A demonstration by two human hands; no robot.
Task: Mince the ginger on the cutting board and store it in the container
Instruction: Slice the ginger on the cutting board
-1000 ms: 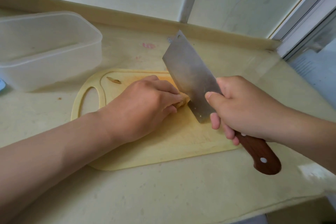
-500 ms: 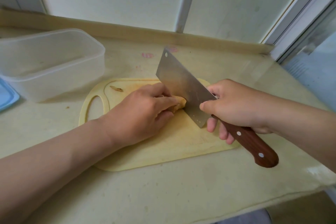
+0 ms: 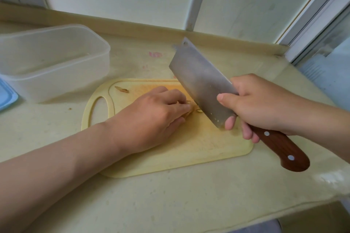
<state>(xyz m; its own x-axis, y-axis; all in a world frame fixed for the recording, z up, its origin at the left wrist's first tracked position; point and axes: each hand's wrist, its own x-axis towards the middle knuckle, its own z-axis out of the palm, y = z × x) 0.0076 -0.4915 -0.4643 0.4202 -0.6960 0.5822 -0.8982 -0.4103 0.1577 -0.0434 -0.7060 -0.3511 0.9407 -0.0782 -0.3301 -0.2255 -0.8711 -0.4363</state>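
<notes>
Cutting board [image 3: 198, 149]: lies flat on the beige counter [image 3: 170, 195], handle cut-out to the left, stained orange across the middle.

Left hand [image 3: 151, 117]: rests palm-down on the board, fingers curled with tips tucked under, pinning the ginger [image 3: 198, 110] against the surface. Ginger mostly hidden beneath the fingers; only a few pale slivers in view between the fingertips and the blade.

Right hand [image 3: 265, 106]: closed firmly round the cleaver [image 3: 200, 83] where blade meets the brown riveted wooden handle [image 3: 280, 147]. Thumb pressed flat on the near face of the steel, remaining fingers wrapped underneath. Rear half of the handle projects past the palm, over the board's right edge.

Cleaver blade: stands on edge, tilted, far tip raised toward the wall, heel corner low over the board. Cutting edge just beside the left fingertips. Contact between edge and board: cannot tell.

Loose ginger scrap [image 3: 122, 89]: lies alone near the board's upper left, beside the cut-out, well apart from both hands.

Container [image 3: 56, 81]: translucent, rectangular, uncovered, on the counter to the left of the board and behind it, not touching it. Nothing discernible inside.

Blue lid [image 3: 7, 96]: partly in frame at the far left edge, beside the container.

Pink smudge [image 3: 155, 54]: marks the counter behind the board.
</notes>
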